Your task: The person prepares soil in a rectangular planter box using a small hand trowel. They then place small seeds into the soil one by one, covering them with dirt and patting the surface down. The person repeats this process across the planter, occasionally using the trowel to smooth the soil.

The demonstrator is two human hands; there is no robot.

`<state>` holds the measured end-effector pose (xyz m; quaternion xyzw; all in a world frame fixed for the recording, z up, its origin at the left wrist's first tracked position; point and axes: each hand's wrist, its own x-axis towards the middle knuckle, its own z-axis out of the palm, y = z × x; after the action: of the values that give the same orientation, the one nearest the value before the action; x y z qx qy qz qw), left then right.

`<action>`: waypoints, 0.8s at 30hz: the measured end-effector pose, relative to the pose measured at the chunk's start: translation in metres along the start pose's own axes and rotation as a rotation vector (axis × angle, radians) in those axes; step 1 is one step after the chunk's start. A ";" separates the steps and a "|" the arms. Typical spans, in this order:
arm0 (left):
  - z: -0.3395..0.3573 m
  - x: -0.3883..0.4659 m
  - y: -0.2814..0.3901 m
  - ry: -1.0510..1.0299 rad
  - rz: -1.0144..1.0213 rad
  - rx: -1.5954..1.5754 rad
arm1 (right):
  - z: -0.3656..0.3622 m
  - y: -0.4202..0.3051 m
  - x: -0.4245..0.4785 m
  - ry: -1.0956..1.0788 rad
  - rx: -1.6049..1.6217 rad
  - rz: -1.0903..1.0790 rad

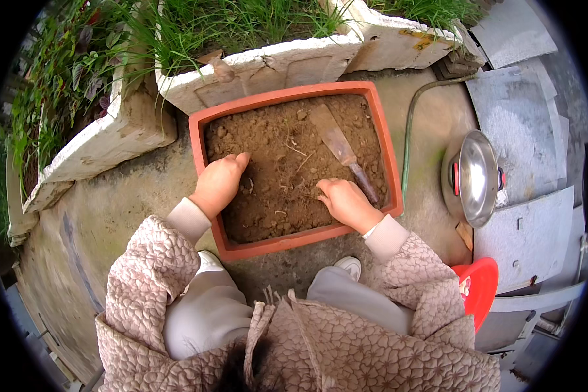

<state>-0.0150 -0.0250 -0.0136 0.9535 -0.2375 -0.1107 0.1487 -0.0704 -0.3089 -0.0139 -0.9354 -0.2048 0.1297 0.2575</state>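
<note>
A terracotta-coloured rectangular planter (274, 244) filled with loose brown soil (274, 196) sits on the ground before me. My left hand (221, 182) reaches over its left rim, fingers curled at the soil; the fingertips are partly hidden, so any held thing is out of sight. Over the front right part of the soil is my right hand (345, 202), thumb and fingers close together near some dry roots (299, 188); whether it pinches any is unclear. A trowel with a flat, soil-stained blade (334, 134) lies on the soil, its handle (363, 182) just beyond my right hand.
White foam boxes (294, 71) of grassy green plants stand behind the planter, with a leafy one (93, 142) at left. Along the right run a green hose (408, 142), a steel pot (477, 179) with red-trimmed handles, a red basin (480, 289) and grey sheets (517, 127).
</note>
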 end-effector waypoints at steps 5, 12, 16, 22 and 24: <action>-0.004 0.002 0.003 -0.087 0.010 -0.031 | -0.016 -0.009 0.005 -0.071 -0.056 0.133; -0.002 0.041 0.006 0.199 0.216 0.021 | -0.013 -0.003 0.003 0.149 0.080 0.000; 0.011 0.055 0.007 0.100 0.203 0.123 | -0.019 -0.007 0.002 0.163 0.160 0.000; 0.011 0.039 0.002 -0.034 0.098 0.322 | -0.032 0.008 -0.006 0.172 -0.284 0.270; 0.008 0.032 -0.002 0.028 0.080 0.435 | -0.027 0.017 -0.008 0.162 -0.330 0.242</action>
<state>0.0112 -0.0409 -0.0264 0.9544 -0.2914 -0.0374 -0.0532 -0.0625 -0.3371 0.0012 -0.9900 -0.0883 0.0487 0.0990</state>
